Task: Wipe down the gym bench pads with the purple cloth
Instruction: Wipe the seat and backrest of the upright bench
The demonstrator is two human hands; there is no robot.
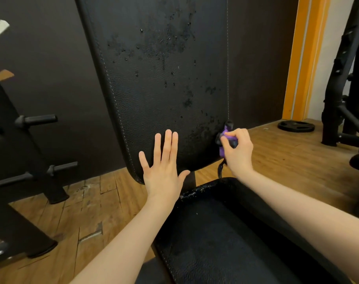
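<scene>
The left hand (164, 167) lies flat with straight fingers on the back pad (164, 83), while the right hand (237, 149) grips the purple cloth (225, 138) at the pad's right edge.

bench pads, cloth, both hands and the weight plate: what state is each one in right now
back pad: tilted up, dotted with droplets
seat pad: flat, front edge speckled
purple cloth: bunched in the right hand's grip, at the back pad's lower right edge
left hand: flat, fingers straight, pressing on the back pad
right hand: curled round the cloth
weight plate: lying flat on the floor
</scene>
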